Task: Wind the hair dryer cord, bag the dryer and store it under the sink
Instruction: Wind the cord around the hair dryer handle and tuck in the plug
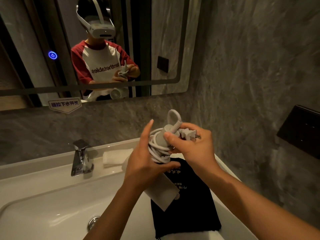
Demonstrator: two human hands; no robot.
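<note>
Item: pale grey hair dryer (161,189) with its white rubber cord (158,151) coiled about the handle, held above the white ceramic sink (52,196). Our left hand (143,160) closes round the coils, forefinger raised; our right hand (194,144) pinches the grey two-pin plug (187,134) at the handle's top. The dryer's long axis runs from the plug down toward us. Directly beneath lies the flat black cloth bag (187,210) on the worktop; we judge the right hand nearer it.
</note>
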